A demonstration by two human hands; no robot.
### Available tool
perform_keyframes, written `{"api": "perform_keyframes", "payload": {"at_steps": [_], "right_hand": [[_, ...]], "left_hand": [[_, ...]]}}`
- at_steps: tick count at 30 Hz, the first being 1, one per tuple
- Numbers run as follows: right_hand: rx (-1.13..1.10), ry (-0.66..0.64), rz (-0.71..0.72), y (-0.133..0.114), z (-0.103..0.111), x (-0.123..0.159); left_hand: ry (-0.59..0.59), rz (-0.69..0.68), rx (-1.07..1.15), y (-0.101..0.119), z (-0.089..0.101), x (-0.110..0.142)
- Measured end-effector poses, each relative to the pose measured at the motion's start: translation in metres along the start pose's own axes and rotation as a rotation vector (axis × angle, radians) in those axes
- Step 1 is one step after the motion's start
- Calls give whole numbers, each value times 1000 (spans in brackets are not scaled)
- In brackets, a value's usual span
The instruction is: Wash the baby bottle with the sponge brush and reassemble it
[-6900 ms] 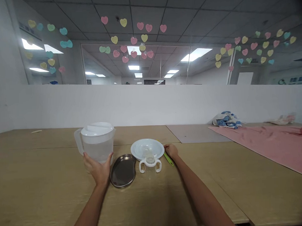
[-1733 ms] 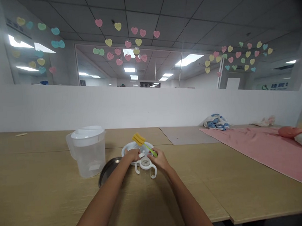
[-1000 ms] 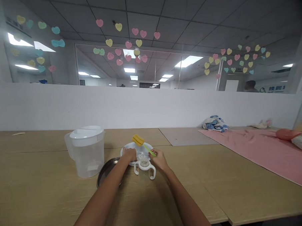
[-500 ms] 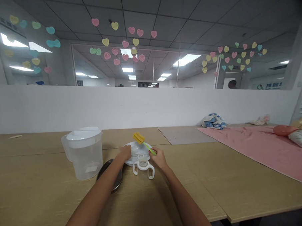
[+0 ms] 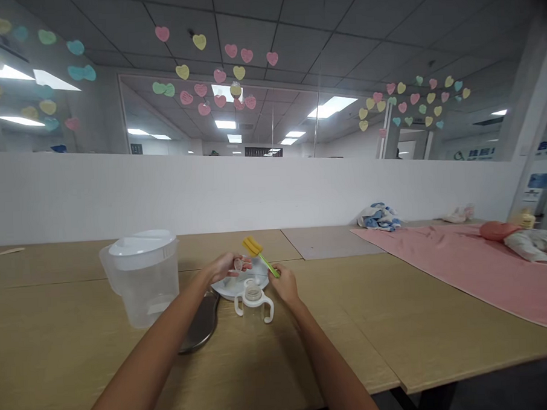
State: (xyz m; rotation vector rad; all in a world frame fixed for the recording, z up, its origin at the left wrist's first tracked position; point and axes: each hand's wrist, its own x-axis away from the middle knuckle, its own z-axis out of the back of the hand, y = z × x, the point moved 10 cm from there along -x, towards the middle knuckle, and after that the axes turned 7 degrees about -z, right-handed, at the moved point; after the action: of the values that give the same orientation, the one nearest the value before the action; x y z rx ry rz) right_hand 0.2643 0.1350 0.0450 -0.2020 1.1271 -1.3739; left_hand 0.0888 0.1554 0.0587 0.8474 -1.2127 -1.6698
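Observation:
My left hand (image 5: 222, 269) is raised over the near-left side of the white bowl (image 5: 223, 287), palm turned up, its fingers around a small clear bottle nipple (image 5: 238, 265). In my right hand (image 5: 285, 283) is the green handle of a bottle brush (image 5: 253, 246), its yellow sponge head pointing up and left above the bowl. A clear baby bottle (image 5: 254, 311) with a white two-handled ring stands uncapped in front of the bowl. Something white and clear lies in the bowl, partly hidden by my hand and the bottle.
A lidded plastic pitcher (image 5: 148, 286) with water stands at left. My left forearm partly covers a kidney-shaped metal tray (image 5: 201, 323). Farther right are a crumpled blue-and-white cloth (image 5: 378, 217), a pink sheet (image 5: 439, 258) and a red object (image 5: 499, 230). A low white wall (image 5: 255, 194) backs the table.
My right hand has picked up the bottle brush from beside the bowl. My left hand left the pitcher, reached into the bowl, and has now lifted out the nipple.

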Motion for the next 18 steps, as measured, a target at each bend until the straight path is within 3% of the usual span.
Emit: {"api": "perform_keyframes", "payload": {"at_steps": [6,10,15,18], "right_hand": [[11,-37,-14,-2,1,2],[31,-44,-25,-5,3,4],[37,141,-125,-2,30,6],[-9,211,-77,-11,41,10]], "left_hand": [[-86,-32,348,8,-5,9],[3,-80,297,8,3,10],[136,-153,239,10,16,10],[167,-190,216,15,18,11]]}}
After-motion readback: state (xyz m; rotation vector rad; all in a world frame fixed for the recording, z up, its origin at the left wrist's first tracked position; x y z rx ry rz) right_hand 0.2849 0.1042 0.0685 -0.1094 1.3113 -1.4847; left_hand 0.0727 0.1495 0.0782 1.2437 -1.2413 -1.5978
